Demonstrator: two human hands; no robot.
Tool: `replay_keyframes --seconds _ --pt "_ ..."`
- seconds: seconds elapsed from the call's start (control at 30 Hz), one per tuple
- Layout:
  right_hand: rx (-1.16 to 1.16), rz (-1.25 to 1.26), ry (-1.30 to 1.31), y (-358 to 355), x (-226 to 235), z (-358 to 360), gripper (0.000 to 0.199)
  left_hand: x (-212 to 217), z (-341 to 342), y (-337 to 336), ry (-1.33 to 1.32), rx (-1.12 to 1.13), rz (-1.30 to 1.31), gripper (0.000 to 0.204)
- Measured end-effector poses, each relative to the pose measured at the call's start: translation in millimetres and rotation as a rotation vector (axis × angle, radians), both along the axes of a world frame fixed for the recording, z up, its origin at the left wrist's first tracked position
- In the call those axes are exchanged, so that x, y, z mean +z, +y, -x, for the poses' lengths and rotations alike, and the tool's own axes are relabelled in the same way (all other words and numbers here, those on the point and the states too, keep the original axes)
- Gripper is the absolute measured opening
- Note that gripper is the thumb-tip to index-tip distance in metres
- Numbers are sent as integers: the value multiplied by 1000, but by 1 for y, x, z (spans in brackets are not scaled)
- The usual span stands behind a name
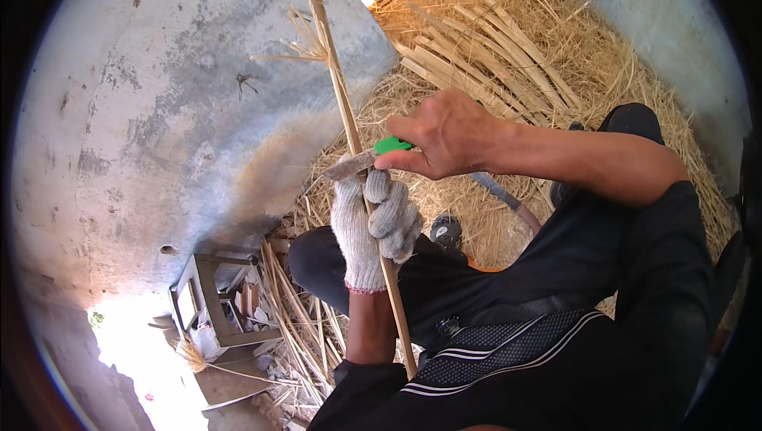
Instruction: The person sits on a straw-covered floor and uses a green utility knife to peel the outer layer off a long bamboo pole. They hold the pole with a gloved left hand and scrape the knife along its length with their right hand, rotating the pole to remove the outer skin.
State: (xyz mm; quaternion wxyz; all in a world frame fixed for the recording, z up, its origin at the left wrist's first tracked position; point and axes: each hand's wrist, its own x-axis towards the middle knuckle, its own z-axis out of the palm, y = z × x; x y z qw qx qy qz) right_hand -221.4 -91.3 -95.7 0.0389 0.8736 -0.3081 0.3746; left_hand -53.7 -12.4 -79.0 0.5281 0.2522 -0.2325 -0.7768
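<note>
Grey knitted yarn makes the glove (pixel 361 264) of the left hand (pixel 355 221), whose fingers are closed around a long pale stick (pixel 341 105). This stick goes slantwise from the top edge of the frame, left of the middle, to the lower middle. The right hand (pixel 456 133), which is bare, grips a knife (pixel 349 166) by its green handle (pixel 391 145); the blade crosses the stick near the gloved fingertips. Thin splinters (pixel 308 48) stand out from the stick higher up. In the upper right, split strips (pixel 508 58) lie on straw-like shavings (pixel 635 105).
</note>
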Motion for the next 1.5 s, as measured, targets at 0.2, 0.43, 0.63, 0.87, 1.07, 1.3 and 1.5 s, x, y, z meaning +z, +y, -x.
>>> replay_keyframes --seconds 0.2,0.43,0.63,0.87,1.07,1.3,1.5 --pt "-82 -4 -27 -4 -7 -6 59 0 0 -4 -66 34 17 44" --pt "-377 83 -21 -67 4 14 68 -8 10 -4 10 -92 38 44" --pt "-361 -36 -97 -70 9 16 71 -6 9 -7 33 -124 95 41" --pt "-335 -186 -182 -90 28 54 73 0 3 6 21 -162 97 40" --pt "145 -284 -71 -23 19 26 67 -4 0 4 92 -210 102 40" --pt "70 -30 -100 -6 17 17 59 1 -1 11 -33 -146 108 40" --pt "-139 184 -9 -32 14 14 63 4 6 8 -37 -96 97 37"
